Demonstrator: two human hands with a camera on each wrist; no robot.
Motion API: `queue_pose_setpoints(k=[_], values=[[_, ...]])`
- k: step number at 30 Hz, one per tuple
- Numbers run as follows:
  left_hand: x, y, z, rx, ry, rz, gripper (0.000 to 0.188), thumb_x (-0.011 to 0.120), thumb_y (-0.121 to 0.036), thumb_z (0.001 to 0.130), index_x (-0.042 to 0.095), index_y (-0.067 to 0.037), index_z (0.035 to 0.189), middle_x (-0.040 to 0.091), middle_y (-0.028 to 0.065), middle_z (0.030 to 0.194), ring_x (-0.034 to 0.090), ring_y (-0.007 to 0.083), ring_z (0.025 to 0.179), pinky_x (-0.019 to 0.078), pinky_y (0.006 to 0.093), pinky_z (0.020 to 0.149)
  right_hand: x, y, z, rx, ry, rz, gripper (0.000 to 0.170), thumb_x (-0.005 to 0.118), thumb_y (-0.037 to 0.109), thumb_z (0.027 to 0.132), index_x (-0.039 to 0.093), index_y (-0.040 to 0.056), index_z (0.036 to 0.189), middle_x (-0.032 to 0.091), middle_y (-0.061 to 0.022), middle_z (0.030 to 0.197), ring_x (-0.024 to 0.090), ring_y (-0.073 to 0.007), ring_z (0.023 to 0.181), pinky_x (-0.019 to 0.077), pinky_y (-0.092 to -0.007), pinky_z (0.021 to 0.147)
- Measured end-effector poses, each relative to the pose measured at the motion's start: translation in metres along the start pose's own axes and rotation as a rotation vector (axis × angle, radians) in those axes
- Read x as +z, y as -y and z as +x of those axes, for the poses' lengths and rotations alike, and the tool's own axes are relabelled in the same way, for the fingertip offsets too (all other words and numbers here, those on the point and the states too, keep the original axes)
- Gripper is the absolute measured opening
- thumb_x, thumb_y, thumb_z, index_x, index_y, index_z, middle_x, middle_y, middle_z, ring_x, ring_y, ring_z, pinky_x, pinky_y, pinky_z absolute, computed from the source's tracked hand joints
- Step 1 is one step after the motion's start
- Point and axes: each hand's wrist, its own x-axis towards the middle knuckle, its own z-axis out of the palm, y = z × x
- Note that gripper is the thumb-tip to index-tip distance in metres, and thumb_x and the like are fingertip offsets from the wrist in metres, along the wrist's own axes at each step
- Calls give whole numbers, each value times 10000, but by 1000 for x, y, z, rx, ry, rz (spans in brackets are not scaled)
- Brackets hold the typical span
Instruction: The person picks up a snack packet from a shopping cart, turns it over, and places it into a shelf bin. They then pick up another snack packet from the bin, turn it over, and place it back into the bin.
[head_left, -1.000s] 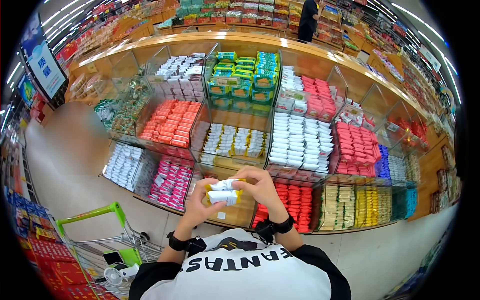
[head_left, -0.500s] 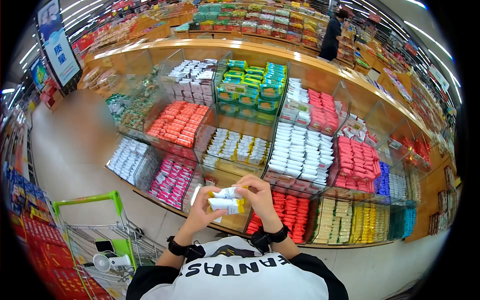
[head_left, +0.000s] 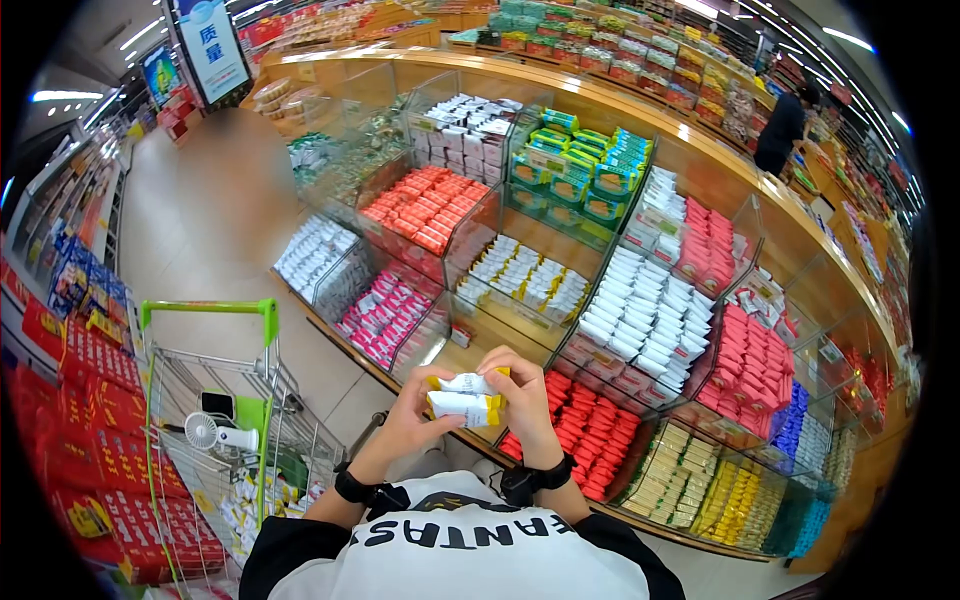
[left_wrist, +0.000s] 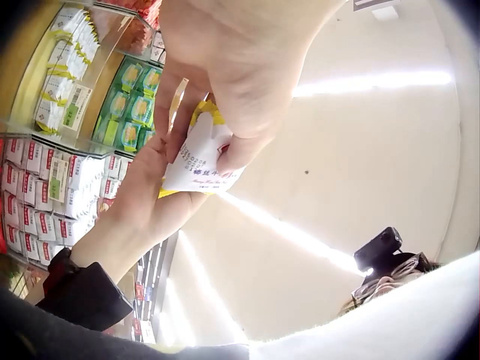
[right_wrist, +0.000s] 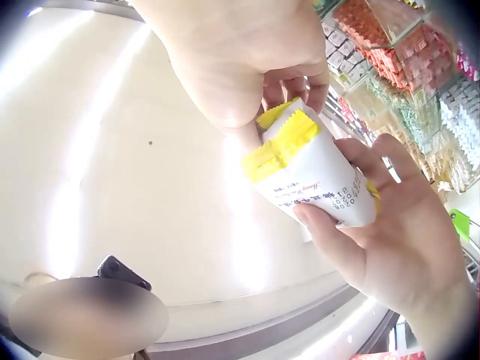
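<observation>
Two small white packets with yellow ends [head_left: 465, 406] are held one against the other in front of the chest. My left hand [head_left: 408, 422] grips them from the left, thumb on the lower packet. On the right side, my right hand [head_left: 524, 408] pinches their yellow ends. In the left wrist view, printing shows on a white packet [left_wrist: 202, 157] beneath the thumb of my left hand [left_wrist: 240, 75]. The right wrist view shows the packets' crimped yellow ends [right_wrist: 281, 146] at my right hand [right_wrist: 247, 60].
Clear-walled bins of white [head_left: 640, 320], orange [head_left: 425, 208] and red packets [head_left: 580, 430] fill the wooden display ahead. A green-handled cart [head_left: 210, 306] stands at the left with a white fan [head_left: 202, 431] and packets in it. Another person [head_left: 785, 130] stands beyond the display.
The head view has turned left, so the display sits further right and more of the cart shows. Both hands still hold the two packets, now slightly lower beside the red bin.
</observation>
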Motion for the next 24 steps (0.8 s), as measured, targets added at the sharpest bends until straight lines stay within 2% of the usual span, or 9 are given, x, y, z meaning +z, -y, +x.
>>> queue_pose_setpoints(k=[2, 5, 7, 10, 14, 18, 20, 22, 24], values=[[-1, 1, -6, -7, -12, -3, 524, 643, 18, 666, 341, -81, 1083, 450, 59, 965, 495, 142, 895, 415, 262, 736, 3, 0, 0, -26, 45, 5, 100, 531, 65, 779, 569, -16, 822, 510, -63, 834, 482, -143, 808, 376, -248, 726], [-3, -1, -10, 9, -75, 2, 521, 629, 25, 670, 339, -84, 1088, 430, 56, 984, 480, 138, 918, 411, 264, 748, 11, 6, 2, 29, 155, 4, 185, 493, 75, 802, 520, 4, 970, 502, -65, 930, 467, -148, 893, 359, -258, 800], [-7, -3, -12, -19, -164, -58, 517, 606, 33, 678, 332, -89, 1099, 418, 53, 999, 465, 133, 935, 404, 265, 764, 20, 12, -1, 206, 216, 28, 303, 467, 92, 819, 429, 23, 1111, 474, -65, 1041, 431, -146, 1000, 320, -267, 880], [-12, -19, -18, -50, -245, -92, 516, 585, 37, 686, 323, -92, 1112, 412, 51, 1003, 458, 132, 942, 397, 268, 781, 37, 16, 3, 227, 334, 33, 386, 482, 105, 817, 363, 29, 1176, 447, -64, 1110, 404, -135, 1054, 296, -270, 915], [-32, -26, -36, 42, -320, -50, 529, 587, 18, 695, 311, -89, 1133, 421, 66, 1021, 461, 142, 946, 396, 275, 795, 56, -2, 11, 291, 485, -207, 474, 577, 151, 781, 355, 24, 1180, 450, -65, 1109, 429, -129, 1028, 340, -271, 881], [-57, -31, -64, 84, -448, 101, 537, 559, 30, 691, 295, -85, 1143, 449, 68, 995, 480, 145, 925, 408, 269, 781, 87, -22, 15, 292, 568, -206, 478, 600, 164, 768, 373, 21, 1162, 469, -66, 1081, 454, -132, 994, 369, -271, 849], [-69, -32, -81, 72, -484, 180, 534, 567, 21, 692, 305, -78, 1146, 449, 66, 991, 476, 139, 921, 405, 264, 783, 103, -26, 14, 359, 620, -341, 458, 602, 167, 766, 389, 17, 1143, 491, -68, 1052, 472, -132, 967, 393, -271, 819], [-79, -33, -97, 69, -523, 181, 532, 575, 5, 698, 307, -76, 1151, 448, 64, 984, 469, 133, 918, 403, 264, 781, 113, -47, 11, 261, 662, -311, 446, 602, 168, 766, 397, 8, 1128, 510, -76, 1029, 501, -132, 921, 413, -268, 786], [-85, -37, -111, 20, -542, 159, 532, 583, -11, 704, 303, -74, 1152, 446, 61, 972, 464, 131, 914, 402, 262, 774, 126, -56, 11, 356, 704, -279, 439, 603, 169, 764, 405, -3, 1116, 527, -86, 1006, 518, -134, 893, 420, -265, 769]])
